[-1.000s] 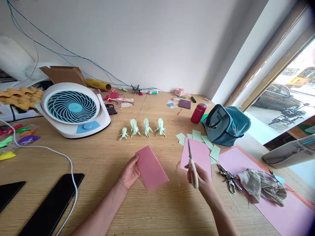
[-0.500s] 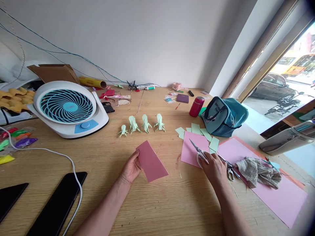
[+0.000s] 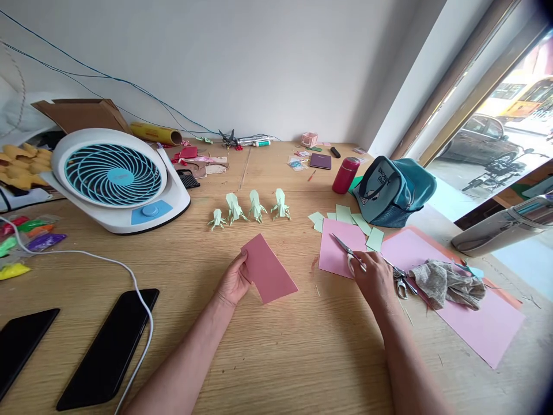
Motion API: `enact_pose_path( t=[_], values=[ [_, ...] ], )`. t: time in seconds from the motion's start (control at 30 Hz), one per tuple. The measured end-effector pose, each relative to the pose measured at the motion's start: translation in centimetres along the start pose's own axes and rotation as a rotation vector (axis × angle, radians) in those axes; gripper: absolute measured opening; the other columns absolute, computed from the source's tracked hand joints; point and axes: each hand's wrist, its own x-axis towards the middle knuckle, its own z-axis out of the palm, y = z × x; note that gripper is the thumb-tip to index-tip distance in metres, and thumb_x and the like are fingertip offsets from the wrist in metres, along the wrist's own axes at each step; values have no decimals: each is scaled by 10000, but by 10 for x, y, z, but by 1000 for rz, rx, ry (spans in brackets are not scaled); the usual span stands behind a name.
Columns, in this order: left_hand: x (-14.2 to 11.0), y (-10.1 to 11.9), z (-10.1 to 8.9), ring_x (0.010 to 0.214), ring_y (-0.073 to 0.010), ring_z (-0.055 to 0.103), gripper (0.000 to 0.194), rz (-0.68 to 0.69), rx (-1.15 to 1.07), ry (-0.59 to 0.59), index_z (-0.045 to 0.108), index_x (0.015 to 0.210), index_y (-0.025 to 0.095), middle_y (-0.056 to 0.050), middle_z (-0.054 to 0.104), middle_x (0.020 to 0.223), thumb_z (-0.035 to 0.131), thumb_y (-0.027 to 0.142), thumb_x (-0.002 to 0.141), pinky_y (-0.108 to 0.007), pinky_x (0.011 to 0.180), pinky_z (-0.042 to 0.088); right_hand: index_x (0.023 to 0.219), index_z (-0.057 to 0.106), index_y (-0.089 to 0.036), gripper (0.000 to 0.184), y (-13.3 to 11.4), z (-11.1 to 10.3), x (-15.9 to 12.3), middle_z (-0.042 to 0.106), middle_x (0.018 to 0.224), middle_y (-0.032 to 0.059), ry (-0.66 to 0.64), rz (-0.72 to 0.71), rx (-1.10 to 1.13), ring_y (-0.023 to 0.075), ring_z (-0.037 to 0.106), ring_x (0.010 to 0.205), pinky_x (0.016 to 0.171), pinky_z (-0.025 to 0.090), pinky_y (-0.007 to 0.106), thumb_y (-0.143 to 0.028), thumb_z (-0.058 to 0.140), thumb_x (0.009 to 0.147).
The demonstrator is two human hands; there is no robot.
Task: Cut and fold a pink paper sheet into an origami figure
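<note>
My left hand (image 3: 235, 279) grips a sheet of pink paper (image 3: 270, 270) by its left edge, thumb on top. On the right, my right hand (image 3: 375, 278) is closed at the handles of a pair of scissors (image 3: 349, 250), palm down. The scissors lie low over a larger pink sheet (image 3: 334, 259), blades pointing up and left; the fingers partly hide the handles. Several pale green folded paper beetles (image 3: 255, 206) stand in a row beyond my left hand. Cut green paper pieces (image 3: 344, 214) lie behind the larger pink sheet.
A white and blue fan (image 3: 116, 178) stands at the left, near two black phone-like slabs (image 3: 108, 351) and a white cable. At the right are a red flask (image 3: 345, 175), a teal bag (image 3: 395, 190), a bunch of keys (image 3: 401, 283), a grey cloth (image 3: 447, 282) and a metal bottle (image 3: 503, 227).
My right hand has turned palm down and lowered the scissors onto the larger pink sheet. My left hand keeps the pink paper in nearly the same place. The view has tilted slightly.
</note>
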Motion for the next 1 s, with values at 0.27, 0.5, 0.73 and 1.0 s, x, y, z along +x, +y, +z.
enact_pose_path(
  t=[0.27, 0.5, 0.73, 1.0],
  values=[
    [2, -3, -3, 851, -151, 744, 160, 10, 13, -30, 678, 1030, 125, -49, 781, 924, 630, 103, 879, -207, 779, 589, 1344, 566, -353, 382, -44, -16, -80, 632, 1288, 75, -260, -442, 283, 308, 589, 1109, 900, 456, 453, -299, 486, 974],
    [3, -4, 0, 869, -161, 742, 148, -13, 26, -54, 693, 1012, 129, -52, 780, 933, 644, 130, 872, -213, 769, 589, 1468, 441, -220, 500, -59, -9, -69, 548, 1410, 133, -282, -549, 161, 323, 501, 1246, 1006, 414, 468, -321, 467, 978],
    [3, -6, -3, 867, -155, 735, 147, 1, 33, -100, 703, 996, 123, -57, 779, 950, 685, 147, 852, -225, 803, 581, 1387, 529, -139, 453, -100, 18, 5, 508, 1454, 184, -274, -459, 274, 369, 382, 1372, 1130, 190, 582, -290, 476, 963],
    [1, -9, -4, 907, -189, 726, 225, 27, 49, -136, 698, 1035, 118, -74, 770, 985, 730, 204, 830, -271, 839, 559, 1113, 692, -219, 474, -117, -6, -7, 743, 1045, 65, -433, -352, 667, 209, 686, 972, 845, 526, 323, -442, 278, 1047]
  ],
)
